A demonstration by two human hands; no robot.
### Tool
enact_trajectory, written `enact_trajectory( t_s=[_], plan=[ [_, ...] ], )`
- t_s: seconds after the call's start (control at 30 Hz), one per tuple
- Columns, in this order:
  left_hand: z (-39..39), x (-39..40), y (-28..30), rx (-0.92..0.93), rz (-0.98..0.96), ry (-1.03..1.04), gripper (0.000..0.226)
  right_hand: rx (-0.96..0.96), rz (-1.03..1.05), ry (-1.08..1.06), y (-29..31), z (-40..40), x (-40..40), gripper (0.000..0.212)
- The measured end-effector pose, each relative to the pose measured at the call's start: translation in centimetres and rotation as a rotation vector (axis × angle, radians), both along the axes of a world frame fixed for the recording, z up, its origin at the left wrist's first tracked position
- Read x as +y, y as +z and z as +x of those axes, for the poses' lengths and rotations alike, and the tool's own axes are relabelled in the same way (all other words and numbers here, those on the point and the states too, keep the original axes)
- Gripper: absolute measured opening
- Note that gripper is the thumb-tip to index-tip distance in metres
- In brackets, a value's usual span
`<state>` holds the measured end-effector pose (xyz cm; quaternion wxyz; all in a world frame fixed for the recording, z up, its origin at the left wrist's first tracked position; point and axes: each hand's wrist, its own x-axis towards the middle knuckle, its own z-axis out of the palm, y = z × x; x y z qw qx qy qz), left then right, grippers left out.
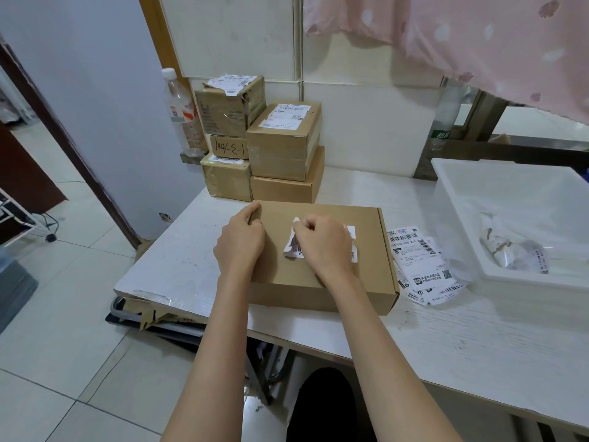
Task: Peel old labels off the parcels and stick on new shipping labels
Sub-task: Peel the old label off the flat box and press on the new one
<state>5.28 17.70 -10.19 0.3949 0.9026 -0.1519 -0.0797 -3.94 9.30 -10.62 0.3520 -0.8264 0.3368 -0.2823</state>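
A flat cardboard parcel (pixel 322 275) lies on the white desk (pixel 478 339) at centre frame, its long side running left to right. The left hand (pixel 240 244) rests at the parcel's left far corner, fingers curled over the edge, holding it down. The right hand (pixel 322 242) sits on the parcel's top face, its grip pinched on the old label (pixel 294 248), whose left portion is lifted and curled away from the cardboard; the label's right edge shows white beyond the knuckles and lies flat on the box. Just beside the parcel, at right of centre, a loose pile of printed shipping labels (pixel 420 263) lies on the desk. Further right stands a translucent white tub (pixel 459 224) holding crumpled label scraps (pixel 510 247). In the upper middle of the frame, a stack of smaller cardboard boxes (pixel 271 148) stands against the tiled wall, several bearing labels. A clear plastic bottle (pixel 181 113) stands upright just left of the stack. Pink patterned fabric (pixel 478 36) hangs across the upper right
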Motion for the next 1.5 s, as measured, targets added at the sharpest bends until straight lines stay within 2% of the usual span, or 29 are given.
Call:
enact_trajectory(
  t_s=[0.13,0.27,0.33,0.43,0.57,0.83,1.0,1.1,1.17,1.2,1.23,1.3,1.4,1.5],
  plan=[
    [-0.1,0.0,-0.1,-0.002,0.004,0.004,0.054,-0.089,0.074,-0.071,-0.2,-0.2,-0.4,0.044],
    [-0.2,0.0,-0.1,-0.008,0.005,-0.003,0.054,0.074,-0.031,-0.079,0.4,0.7,0.3,0.054],
    [-0.2,0.0,0.0,-0.005,0.005,0.0,0.053,0.093,-0.077,-0.096,0.4,1.0,0.3,0.045],
    [-0.2,0.0,0.0,0.0,0.004,0.002,0.054,0.047,-0.02,-0.092,0.0,0.6,-0.1,0.032],
    [0.2,-0.2,-0.1,0.04,-0.036,0.031,0.054,-0.018,0.043,-0.1,-0.3,0.1,-0.3,0.028],
    [0.6,-0.3,-0.2,0.064,-0.056,0.056,0.058,-0.089,0.216,-0.089,0.2,-0.2,-0.4,0.032],
    [0.5,-0.4,-0.3,0.047,-0.042,0.057,0.057,-0.075,0.206,-0.002,0.8,-0.5,-0.1,0.034],
    [0.4,-0.4,-0.3,0.027,-0.038,0.055,0.056,-0.184,0.269,-0.032,1.0,-0.5,-0.3,0.03],
    [0.4,-0.3,-0.3,0.021,-0.032,0.054,0.056,-0.233,0.215,-0.103,0.9,-0.5,-0.7,0.019],
    [0.3,-0.3,-0.3,0.02,-0.03,0.054,0.055,-0.178,0.148,-0.111,0.7,-0.5,-1.1,0.009],
    [0.3,-0.3,-0.3,0.02,-0.03,0.053,0.055,-0.078,0.068,-0.087,0.5,-0.5,-1.4,0.011],
    [0.2,-0.2,-0.1,0.018,-0.036,0.045,0.051,0.088,-0.041,0.001,-0.1,-0.7,-2.3,0.028],
    [0.0,-0.1,0.0,0.016,-0.043,0.029,0.04,0.075,-0.074,0.09,-0.5,-0.8,-3.0,0.02],
    [-0.2,-0.1,0.1,0.014,-0.025,0.022,0.041,0.076,-0.109,0.116,-0.7,-0.8,-3.2,0.005]
  ],
)
